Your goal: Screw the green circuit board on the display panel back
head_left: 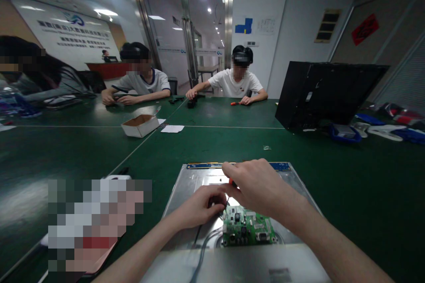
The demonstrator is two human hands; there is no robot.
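A flat metal panel [177,188] lies in front of me, with a green circuit board [247,226] on its near half and a narrow blue circuit board [280,166] along its far edge. My right hand [255,185] is closed round a screwdriver [233,182]; a bit of its red-orange handle shows, and its thin shaft slants down towards the green board's far left corner. Beside that shaft, my left hand [202,205] has its fingers curled in a pinch. What they hold, if anything, is hidden. A grey cable [203,250] runs from near the board towards me.
A black monitor [318,93] stands at the right, with a blue tray [345,132] by its base. Left of the panel lies a partly blurred-out item [96,230]. An open white box [141,126] and paper [172,128] sit farther off. Several people sit across the green table [229,146].
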